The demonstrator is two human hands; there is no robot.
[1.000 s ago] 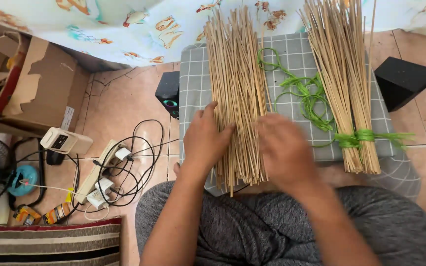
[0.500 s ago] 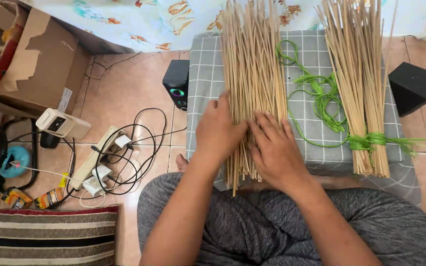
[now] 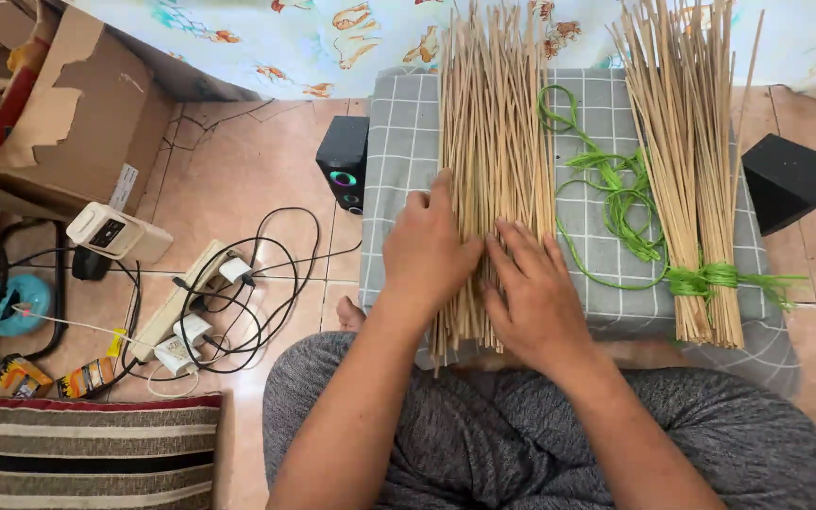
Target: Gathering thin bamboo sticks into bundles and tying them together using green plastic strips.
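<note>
Both hands have slid closer: my left hand (image 3: 427, 250) and right hand (image 3: 535, 293) press flat, open, on the loose sticks (image 3: 493, 142), not tied yet like the tied bundle (image 3: 696, 189).

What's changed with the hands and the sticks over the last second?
The right hand has slid left onto the loose stick pile, closing up beside the left hand; both now press flat on it. Nothing was picked up or let go. The tied bundle, green string and grey checked cushion lie as before.
</note>
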